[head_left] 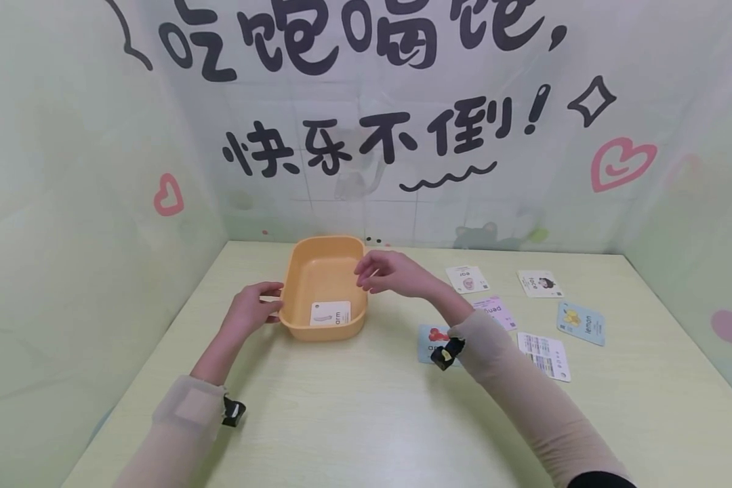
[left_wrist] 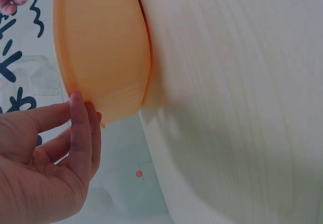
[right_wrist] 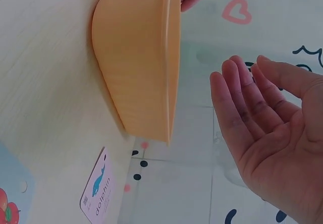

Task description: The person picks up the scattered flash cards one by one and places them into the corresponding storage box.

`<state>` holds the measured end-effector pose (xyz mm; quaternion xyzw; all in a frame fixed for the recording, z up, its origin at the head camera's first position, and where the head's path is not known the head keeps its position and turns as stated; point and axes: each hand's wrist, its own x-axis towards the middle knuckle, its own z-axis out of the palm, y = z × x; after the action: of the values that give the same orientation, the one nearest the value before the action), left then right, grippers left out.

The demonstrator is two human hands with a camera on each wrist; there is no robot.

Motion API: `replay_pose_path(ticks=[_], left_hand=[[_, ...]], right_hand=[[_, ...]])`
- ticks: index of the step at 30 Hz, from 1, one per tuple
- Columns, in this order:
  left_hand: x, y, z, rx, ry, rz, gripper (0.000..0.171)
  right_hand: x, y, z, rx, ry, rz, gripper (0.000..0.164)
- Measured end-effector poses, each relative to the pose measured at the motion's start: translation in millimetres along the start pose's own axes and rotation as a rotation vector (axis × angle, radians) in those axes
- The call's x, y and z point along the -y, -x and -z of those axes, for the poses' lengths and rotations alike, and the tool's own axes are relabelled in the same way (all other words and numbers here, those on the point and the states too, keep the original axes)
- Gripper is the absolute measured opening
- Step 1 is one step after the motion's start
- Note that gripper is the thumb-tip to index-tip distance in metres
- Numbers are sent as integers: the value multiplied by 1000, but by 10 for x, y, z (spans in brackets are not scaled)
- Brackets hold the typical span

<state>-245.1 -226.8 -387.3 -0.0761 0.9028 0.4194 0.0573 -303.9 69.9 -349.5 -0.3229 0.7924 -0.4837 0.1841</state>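
An orange plastic basin (head_left: 323, 333) stands on the table, holding a white card (head_left: 330, 314) printed "arm" at its near end. My left hand (head_left: 253, 308) is at the basin's left side. Its fingertips (left_wrist: 75, 99) touch the rim in the left wrist view, without plainly curling round it. Over the basin's right rim hovers my right hand (head_left: 396, 272), palm inward. In the right wrist view its loosely bent fingers (right_wrist: 245, 95) hold nothing and stand apart from the basin.
Right of the basin lie several cards: an ear card (head_left: 468, 279), a face card (head_left: 540, 284), a lemon card (head_left: 581, 323), a purple card (head_left: 495, 312), a white text card (head_left: 544, 356), and a blue card with red fruit (head_left: 430, 344). A dolphin card (right_wrist: 98, 188) shows too.
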Motion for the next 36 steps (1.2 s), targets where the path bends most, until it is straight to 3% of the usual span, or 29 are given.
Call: replay_pose_path(ticks=[17, 27, 36], left_hand=[[35, -18, 0, 2, 5, -7, 50], [36, -10, 5, 0, 13, -27, 50], [28, -19, 0, -1, -1, 3, 49]], right_hand=[[-5, 281, 140, -2, 58, -29, 26], [-66, 540, 263, 7, 99, 36, 26], [-122, 760, 390, -20, 153, 49, 23]])
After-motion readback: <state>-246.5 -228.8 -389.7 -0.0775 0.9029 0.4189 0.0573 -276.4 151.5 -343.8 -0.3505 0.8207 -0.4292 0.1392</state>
